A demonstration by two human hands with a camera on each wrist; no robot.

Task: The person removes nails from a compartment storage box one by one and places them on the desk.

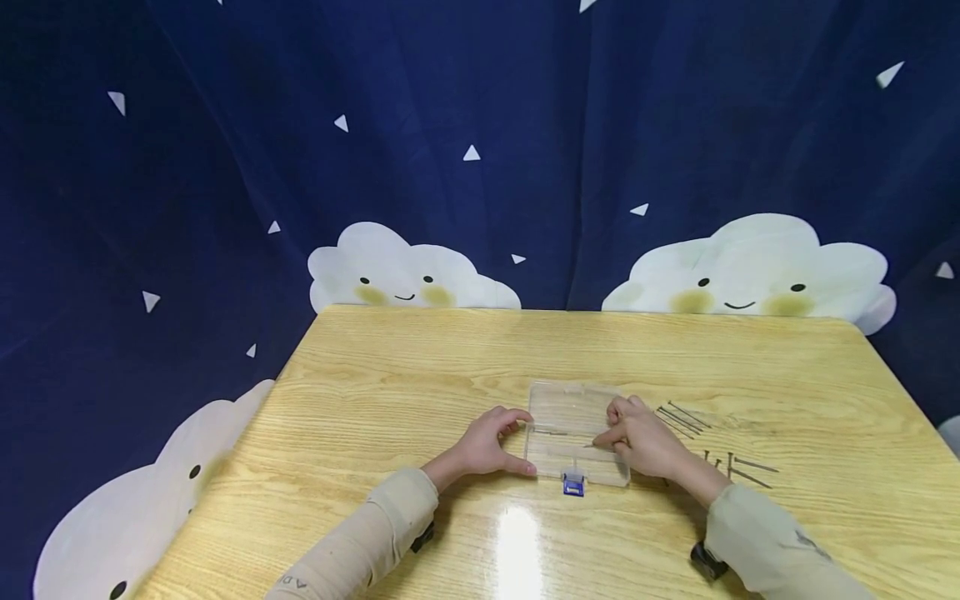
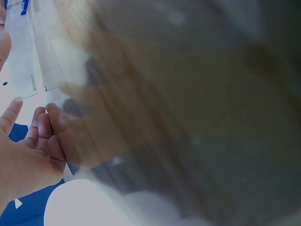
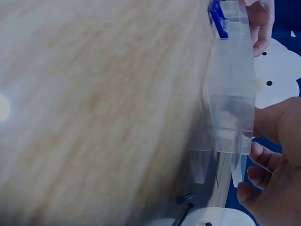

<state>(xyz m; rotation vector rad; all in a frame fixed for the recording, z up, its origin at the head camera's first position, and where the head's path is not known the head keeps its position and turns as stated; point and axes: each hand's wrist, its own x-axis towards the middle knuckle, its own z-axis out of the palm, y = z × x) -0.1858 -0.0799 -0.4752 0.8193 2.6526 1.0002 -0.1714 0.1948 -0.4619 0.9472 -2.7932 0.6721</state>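
Note:
A clear plastic box (image 1: 573,405) lies opened flat on the table, its lid on the far side and a blue latch (image 1: 573,484) at the front. My left hand (image 1: 483,442) holds the box's left side, thumb by the front corner and index finger near the hinge. Over the box's right part, my right hand (image 1: 648,442) pinches what looks like a thin nail (image 1: 588,446), mostly hidden by the fingertips. Another nail (image 1: 555,432) lies along the compartment near the hinge. In the right wrist view, the right hand (image 3: 277,160) reaches in beside the box wall (image 3: 233,84).
Right of the box lie several loose nails (image 1: 681,419), with a second group (image 1: 753,475) nearer me, partly behind the right wrist. The wooden table (image 1: 390,358) meets a dark blue curtain (image 1: 420,167) at its far edge.

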